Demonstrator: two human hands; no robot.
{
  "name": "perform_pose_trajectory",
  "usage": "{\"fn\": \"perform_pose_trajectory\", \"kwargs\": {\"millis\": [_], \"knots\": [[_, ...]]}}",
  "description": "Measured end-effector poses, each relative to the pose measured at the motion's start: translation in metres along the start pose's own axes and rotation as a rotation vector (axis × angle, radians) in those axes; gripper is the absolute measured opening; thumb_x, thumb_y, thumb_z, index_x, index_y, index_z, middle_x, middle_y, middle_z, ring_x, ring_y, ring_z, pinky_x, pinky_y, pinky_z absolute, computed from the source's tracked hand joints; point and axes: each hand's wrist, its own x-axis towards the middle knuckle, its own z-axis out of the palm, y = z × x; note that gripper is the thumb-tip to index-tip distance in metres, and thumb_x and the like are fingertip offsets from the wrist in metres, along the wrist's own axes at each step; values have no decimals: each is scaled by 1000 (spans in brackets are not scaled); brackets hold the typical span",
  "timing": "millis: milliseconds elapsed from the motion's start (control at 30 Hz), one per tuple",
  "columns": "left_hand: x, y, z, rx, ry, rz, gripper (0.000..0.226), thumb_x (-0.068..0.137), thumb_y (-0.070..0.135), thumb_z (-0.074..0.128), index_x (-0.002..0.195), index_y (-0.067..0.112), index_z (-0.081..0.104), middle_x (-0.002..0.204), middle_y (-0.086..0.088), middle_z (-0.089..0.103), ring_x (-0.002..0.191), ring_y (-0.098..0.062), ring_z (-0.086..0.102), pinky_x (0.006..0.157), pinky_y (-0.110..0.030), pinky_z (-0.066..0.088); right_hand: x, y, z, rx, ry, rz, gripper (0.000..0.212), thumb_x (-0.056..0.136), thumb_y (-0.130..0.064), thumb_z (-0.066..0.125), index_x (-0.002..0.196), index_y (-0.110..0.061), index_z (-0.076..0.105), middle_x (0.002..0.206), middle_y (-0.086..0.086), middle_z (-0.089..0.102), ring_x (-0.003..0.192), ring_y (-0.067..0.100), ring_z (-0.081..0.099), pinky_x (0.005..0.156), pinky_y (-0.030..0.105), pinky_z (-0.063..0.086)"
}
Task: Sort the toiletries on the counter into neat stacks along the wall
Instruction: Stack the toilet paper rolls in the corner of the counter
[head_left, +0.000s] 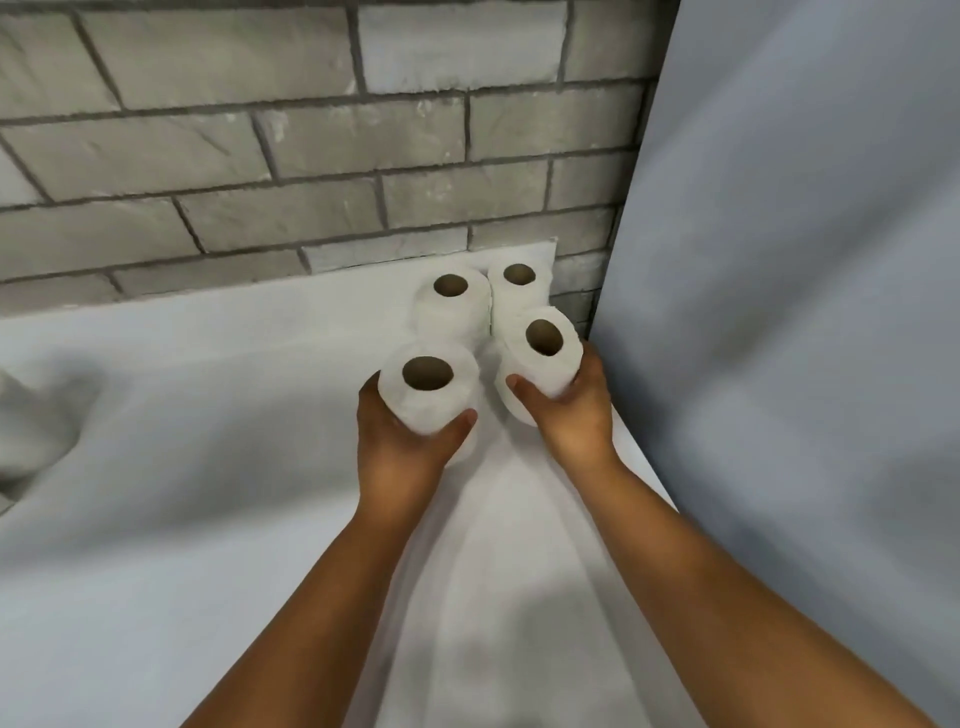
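I am holding one toilet roll in each hand, cores facing up. My left hand (410, 431) is wrapping its fingers and thumb around the left roll (428, 387), and my right hand (571, 410) is gripping the right roll (540, 358), which is tilting a little toward the corner. Both rolls are hanging in front of two more that are already standing upright against the brick wall (260, 156): the back left roll (452, 301) and the back right roll (519, 291), touching each other side by side on the white counter (208, 415).

As I am judging it, the sorting is well under way but not finished. The back pair is looking settled along the wall, and the two I am carrying are not yet set down (whether they are going on top of the back pair or in front of it, I cannot say from here). The right roll is sitting close to the grey panel (805, 312) on that side, so I am watching the clearance there.

At the far left edge something pale and blurred (31, 415) is lying on the counter; I cannot tell what it is, so I am not counting it as sorted or unsorted.
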Motion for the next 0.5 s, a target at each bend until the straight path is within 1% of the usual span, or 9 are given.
{"fn": "perform_pose_trajectory", "kwargs": {"millis": [100,200,333,433,500], "knots": [[12,-1,11,20,-8,15,46,63,13,88,102,22,65,97,9,71,90,-8,69,76,-25,57,27,7,5,-38,-15,46,67,69,-32,84,126,-28,49,113,-20,54,102,1,53,73,8,39],[24,-4,22,73,-5,22,48,62,19,89,102,24,64,98,11,70,90,-6,68,76,-24,57,43,18,10,-37,-33,58,66,69,-32,84,127,-28,51,113,-19,55,102,2,54,69,4,37],[35,-14,35,83,-6,4,53,60,26,90,106,24,63,101,9,70,93,-7,68,78,-28,58,51,33,13,-7,-36,0,65,70,-31,83,126,-30,52,117,-18,58,107,0,56,78,6,42],[42,-16,45,51,-3,6,52,61,22,90,106,22,64,101,8,71,94,-7,68,78,-25,57,53,40,12,31,-66,-20,69,69,-37,84,128,-31,50,124,-16,59,114,2,57,88,18,48],[47,-17,53,22,-14,14,49,62,16,90,104,21,65,100,7,72,94,-9,69,78,-25,57,53,41,9,83,-97,5,68,68,-44,82,126,-39,48,123,-23,58,114,-2,56,90,22,49]]}}
